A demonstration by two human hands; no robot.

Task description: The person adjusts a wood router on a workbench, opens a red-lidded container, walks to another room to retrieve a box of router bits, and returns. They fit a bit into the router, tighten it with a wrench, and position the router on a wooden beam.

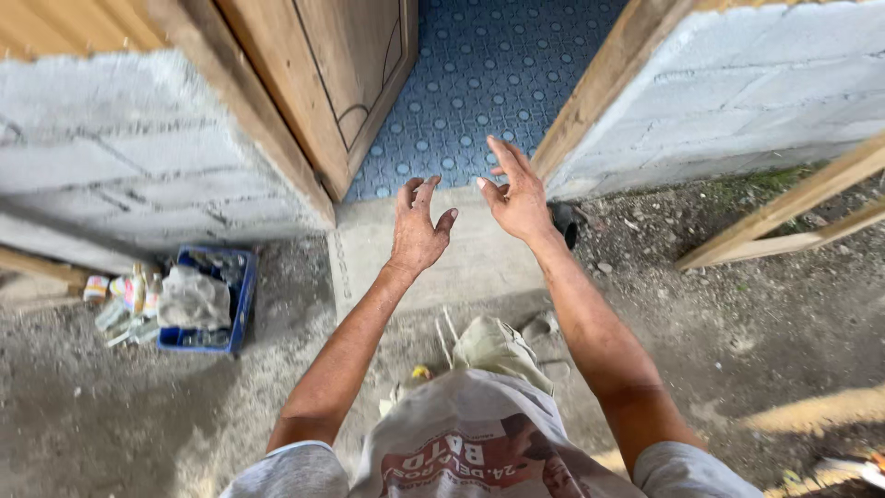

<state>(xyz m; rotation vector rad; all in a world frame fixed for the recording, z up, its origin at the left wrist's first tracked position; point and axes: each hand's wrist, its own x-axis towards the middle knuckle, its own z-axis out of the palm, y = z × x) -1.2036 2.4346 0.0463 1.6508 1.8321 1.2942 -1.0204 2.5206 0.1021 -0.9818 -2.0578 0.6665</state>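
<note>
Both arms reach forward toward an open doorway. My left hand (418,229) hovers over the concrete step (479,263), fingers apart, holding nothing. My right hand (516,192) is beside it, slightly farther ahead, fingers spread and empty, near the wooden door frame (604,78) on the right. The hands are close together but apart. A wooden door (336,74) stands swung inward at the left of the opening, over a blue patterned tile floor (489,83).
Grey block walls (138,148) flank the doorway. A blue crate (207,300) with a plastic bag and bottles sits at the left wall's foot. Wooden beams (793,212) lean at the right. A dark object (564,224) lies by the frame. Dirt ground surrounds the step.
</note>
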